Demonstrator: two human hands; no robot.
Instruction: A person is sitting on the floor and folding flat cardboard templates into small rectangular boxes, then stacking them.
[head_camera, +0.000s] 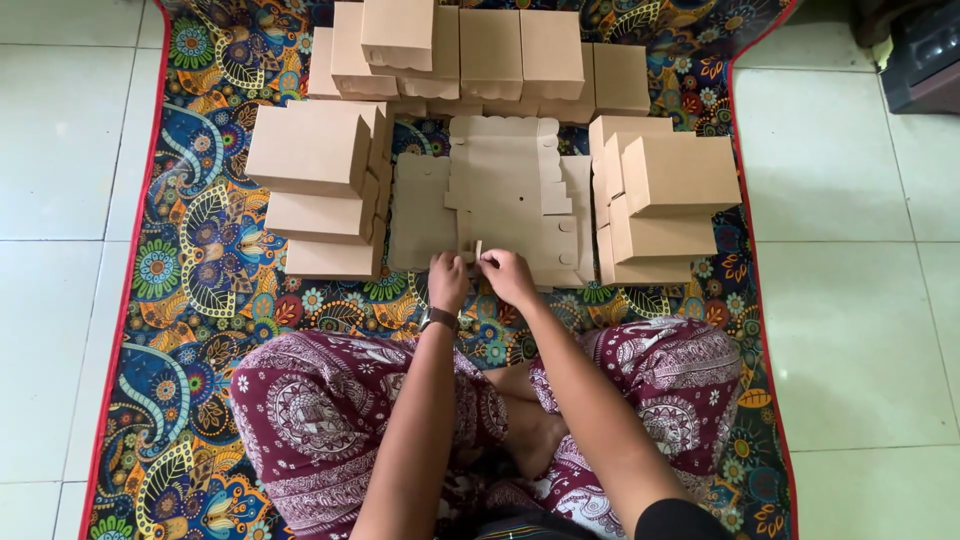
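while both hands meet at the near edge of the flat cardboard sheet (505, 205), the head view shows the work from above. the left hand (447, 281) is curled, its fingers closed on the near edge of the sheet, and the right hand (508, 277) pinches a small tab (478, 249) that stands up from the same edge, just between the two hands. the sheet is an unfolded box blank, brown, and it lies on the patterned mat (200, 290) directly beyond the fingers.

to my judgement the blank is light and thin, stiff along the panels but soft at the creases, so it bends easily and can tear at the small tabs and slots. it is better to hold it at the edges and near the fold lines, with fingertips, not in the middle.

left of the left hand stands a stack of folded boxes (320, 185), right of the right hand another stack (660, 200), and beyond the blank a far row of boxes (480, 50). a wristwatch (438, 319) sits on the left wrist.
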